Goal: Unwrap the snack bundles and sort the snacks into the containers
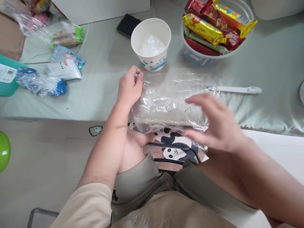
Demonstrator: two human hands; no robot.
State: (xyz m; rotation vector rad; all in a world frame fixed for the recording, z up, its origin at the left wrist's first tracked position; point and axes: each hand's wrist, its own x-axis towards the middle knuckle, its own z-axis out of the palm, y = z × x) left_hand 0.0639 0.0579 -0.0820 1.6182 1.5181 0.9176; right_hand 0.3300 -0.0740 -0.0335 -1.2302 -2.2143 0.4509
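Observation:
A clear plastic sheet (163, 98) lies wrinkled on the table cover, its near part hanging over the front edge. My left hand (130, 85) pinches its left side between thumb and fingers. Over the right part of the sheet is my right hand (216, 123), slightly blurred, thumb and fingers spread apart with nothing between them. Just beyond the sheet stands a white paper cup (151, 60) with blue prints, holding crumpled clear plastic (152, 47). A white pen-like tool (242, 90) lies to the right, its tip at the sheet's edge.
A clear tub (201, 58) of wrapped snacks (204, 28) stands at the back right. Behind the cup lies a black phone (128, 25). Several packets, including a white one (63, 69), and a teal container (8, 84) are on the left. A panda-print bag (174, 153) is below the table edge.

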